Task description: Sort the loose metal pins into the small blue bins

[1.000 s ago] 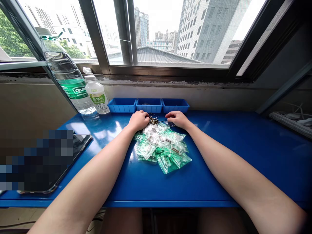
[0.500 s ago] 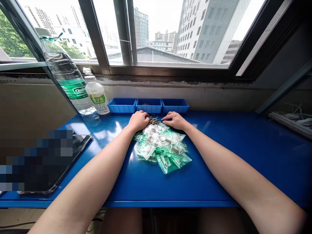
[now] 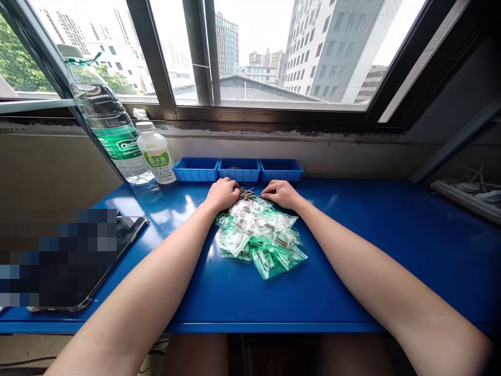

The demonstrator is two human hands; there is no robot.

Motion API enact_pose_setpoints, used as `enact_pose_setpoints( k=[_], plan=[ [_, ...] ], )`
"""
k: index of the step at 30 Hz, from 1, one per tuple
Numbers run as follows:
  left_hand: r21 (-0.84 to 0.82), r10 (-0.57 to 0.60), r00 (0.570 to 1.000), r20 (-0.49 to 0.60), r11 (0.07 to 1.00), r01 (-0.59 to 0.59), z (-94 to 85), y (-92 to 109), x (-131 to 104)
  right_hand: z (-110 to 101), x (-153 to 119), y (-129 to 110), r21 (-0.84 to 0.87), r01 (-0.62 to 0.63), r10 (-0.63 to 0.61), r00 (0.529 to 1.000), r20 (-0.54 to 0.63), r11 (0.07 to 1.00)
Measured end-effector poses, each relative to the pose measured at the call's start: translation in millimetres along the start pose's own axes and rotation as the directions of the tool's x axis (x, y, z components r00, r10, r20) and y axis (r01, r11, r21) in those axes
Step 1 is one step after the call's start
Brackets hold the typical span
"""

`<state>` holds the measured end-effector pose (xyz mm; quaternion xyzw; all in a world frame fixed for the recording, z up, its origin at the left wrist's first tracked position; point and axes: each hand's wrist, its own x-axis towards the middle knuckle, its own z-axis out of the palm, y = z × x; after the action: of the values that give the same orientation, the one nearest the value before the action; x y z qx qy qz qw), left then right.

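From my remote view, the right hand (image 3: 285,194) has shifted inward, fingertips drawn together, so both hands flank the pile of thin metal pieces (image 3: 247,195) behind the green packets (image 3: 270,243) on the tabletop (image 3: 227,308). The left hand (image 3: 223,194) curls; I can't tell whether either grips anything.

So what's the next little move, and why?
Perhaps the right hand should ease one of the metal bits out: its fingers look pinched at their right edge, and the left hand at their left could steady the rest. Whether one is held, I can't tell.
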<state>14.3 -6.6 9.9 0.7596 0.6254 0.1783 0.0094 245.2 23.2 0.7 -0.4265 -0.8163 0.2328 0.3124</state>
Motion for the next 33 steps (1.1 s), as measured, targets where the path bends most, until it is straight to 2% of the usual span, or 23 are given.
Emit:
enact_pose_setpoints(
  k=[6, 13, 17, 22, 26, 29, 33],
  plan=[
    [0.006, -0.001, 1.000, 0.003, 1.000, 0.001, -0.3, 0.2, -0.3, 3.5, 0.4, -3.0, -0.162, 0.058, -0.056, 0.998, 0.015, 0.985],
    [0.004, 0.003, 1.000, 0.002, 1.000, -0.003, -0.8, 0.5, -0.1, 6.0, 3.7, 0.7, -0.270, -0.016, 0.029, 0.999, 0.046, 0.963],
    [0.001, 0.002, 1.000, 0.003, 1.000, -0.002, -1.6, 1.1, -0.5, 5.2, 3.7, -1.4, -0.248, -0.077, 0.084, 0.996, 0.021, 0.966],
    [-0.007, -0.007, 1.000, 0.007, 1.000, 0.007, -2.1, 1.5, -0.9, 1.7, 2.6, -2.5, -0.025, -0.156, 0.155, 0.987, -0.037, 0.987],
    [-0.007, -0.006, 1.000, 0.009, 1.000, 0.006, -1.6, 0.9, -0.6, -1.2, 5.2, 4.8, 0.249, -0.200, 0.237, 0.963, -0.130, 0.948],
    [0.001, 0.007, 1.000, 0.006, 1.000, -0.007, -0.7, -0.2, -0.2, -3.0, 7.3, 8.6, 0.485, -0.197, 0.316, 0.932, -0.178, 0.852],
    [0.006, 0.011, 1.000, 0.006, 1.000, -0.011, 0.3, -1.3, 0.2, -7.4, 7.8, 5.9, 0.742, -0.171, 0.462, 0.863, -0.205, 0.648]
  ],
)
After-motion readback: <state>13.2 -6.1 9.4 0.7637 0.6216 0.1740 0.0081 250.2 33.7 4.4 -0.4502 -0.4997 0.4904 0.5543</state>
